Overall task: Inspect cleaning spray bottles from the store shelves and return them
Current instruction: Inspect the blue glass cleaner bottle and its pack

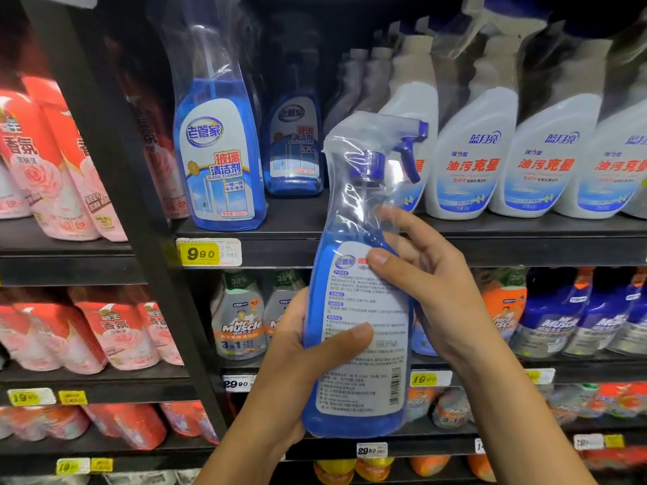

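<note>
Two hands held one blue spray btl point(367, 372) in mid-air in front of the shelves. It was near-upright, top leaning a little toward 1 o'clock. Its back label faced the camera, w/ clear plastic wrap round the head and neck.

L hand point(297, 348) came in at the btl's 8 o'clock. L thumb point(350, 336) lay flat across the label's middle, and the other fingers curled round the far side, out of view. R hand point(430, 281) sat at 3 o'clock. R thumb point(381, 257) pressed on the label's top edge, and R index finger point(399, 215) bent over the shoulder just above it. The rest of the R fingers were behind the btl. Both hands were thus clamped on the body, thumbs in front and fingers behind.

The blue trigger point(409, 148) sat at the btl's 1 o'clock, nozzle toward 3 o'clock, untouched.

At 10 o'clock a matching glass cleaner point(218, 152) stood on the upper shelf point(525, 250), w/ a second one point(294, 145) deeper in. A row of white spray btls point(469, 159) stood at 2 o'clock. A yellow 9.90 price tag point(208, 252) was on the shelf edge at 9 o'clock.
</note>
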